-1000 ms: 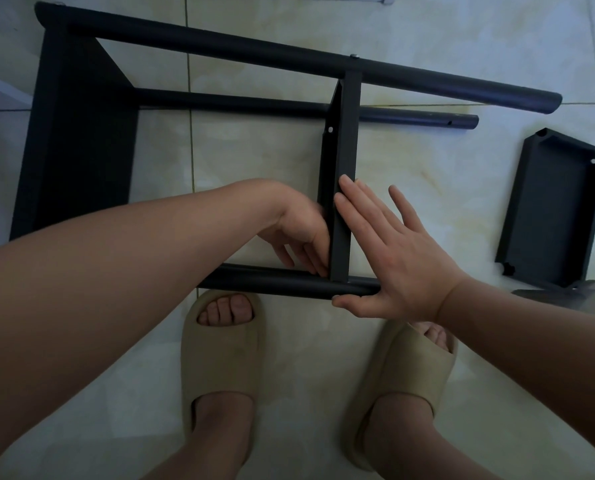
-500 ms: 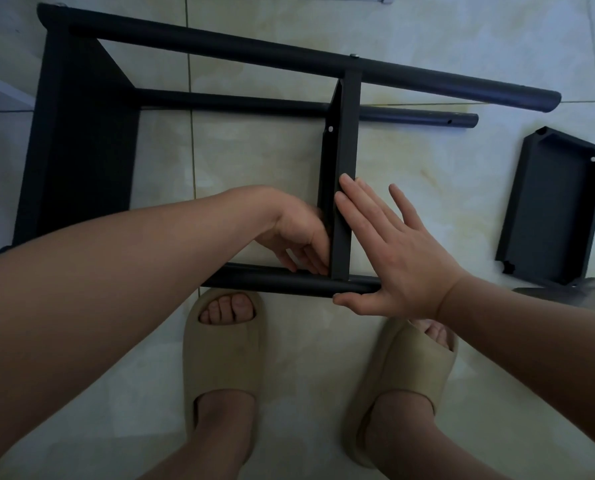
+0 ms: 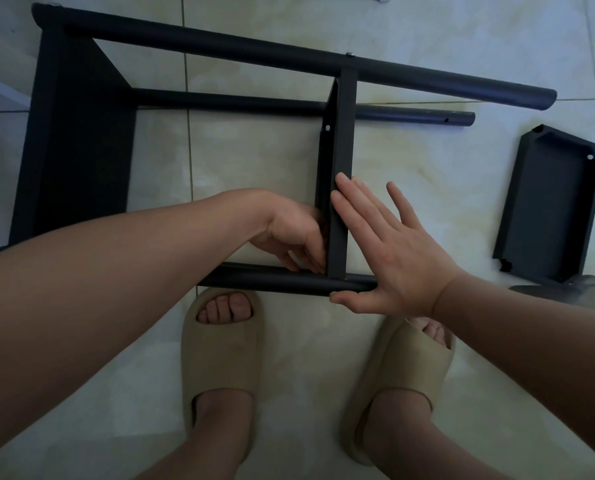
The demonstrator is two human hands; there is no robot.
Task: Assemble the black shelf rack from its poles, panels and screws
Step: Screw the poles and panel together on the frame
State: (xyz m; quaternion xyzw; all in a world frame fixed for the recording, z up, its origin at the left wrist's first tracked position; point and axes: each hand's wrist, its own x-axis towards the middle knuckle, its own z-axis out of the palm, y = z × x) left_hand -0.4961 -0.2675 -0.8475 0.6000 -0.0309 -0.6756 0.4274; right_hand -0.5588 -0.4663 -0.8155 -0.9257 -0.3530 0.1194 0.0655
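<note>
Nearest the camera, two feet stand in beige foam slides [image 3: 220, 348] with a soft matte surface and rounded toes, on a glossy pale tile floor [image 3: 254, 168] with thin grout lines.

Just beyond the toes lies the black rack [image 3: 78, 150], tipped on its side on the floor. All of its parts are matte black. The near pole [image 3: 272, 277] is a round tube that runs left to right in front of the slides.

The right hand [image 3: 389, 251] is spread flat with its fingers straight. The fingers press against the right face of the middle panel [image 3: 339, 161], and the thumb lies along the near pole.

The left hand [image 3: 296, 237] reaches in from the other side, fingers curled down at the corner where that panel meets the near pole. Whether they pinch anything cannot be told.

The middle panel is a shallow tray standing on edge — a pale screw head [image 3: 327, 127] shows on its left flange. At the left, a broad end panel [image 3: 47, 202] closes the frame.

Farther off, a low pole [image 3: 237, 103] lies on the tiles, with small holes near its open right end. Beyond it the top pole [image 3: 254, 53] spans the frame with a rounded tip, and a small metal fastener [image 3: 350, 55] sits where the middle panel joins it.

Apart to the right, a loose panel [image 3: 552, 206] lies flat with its rim up and its corners notched. A greyish translucent object [image 3: 573, 289] sits by its near end — unclear what it is.
</note>
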